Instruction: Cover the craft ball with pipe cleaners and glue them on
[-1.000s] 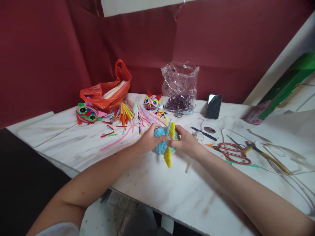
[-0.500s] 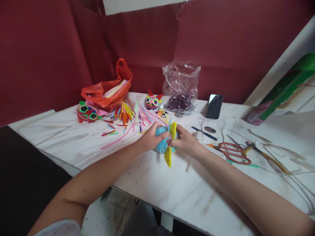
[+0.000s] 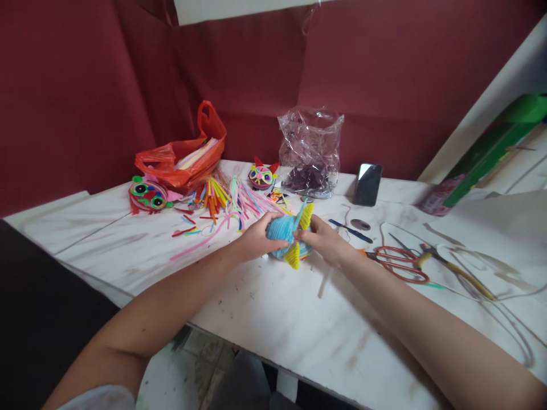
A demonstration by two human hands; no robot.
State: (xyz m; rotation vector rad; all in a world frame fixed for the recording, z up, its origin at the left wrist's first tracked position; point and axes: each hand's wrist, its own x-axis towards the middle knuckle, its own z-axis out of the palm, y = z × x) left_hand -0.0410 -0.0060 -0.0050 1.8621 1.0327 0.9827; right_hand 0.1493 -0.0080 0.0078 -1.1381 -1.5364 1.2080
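Note:
Between my hands is a rounded pipe-cleaner figure, wound in light blue with two yellow ear-like pieces standing out from it. My left hand grips its blue left side, thumb lying across the front. From the right, my right hand is closed on it, with the thumb at the middle between the yellow pieces. A light blue stem sticks up beside the upper yellow piece. My fingers hide the figure's far side and most of its right side.
Behind are a red plastic bag, loose pipe cleaners, two finished-looking animal faces, a clear bag and a phone. Red-handled scissors, yellow-handled pliers and a glue-gun-like cord lie to the right.
The figure has turned and tilted in my hands, so more of its blue side shows. My left thumb has slid down and away from the middle. The view has shifted slightly.

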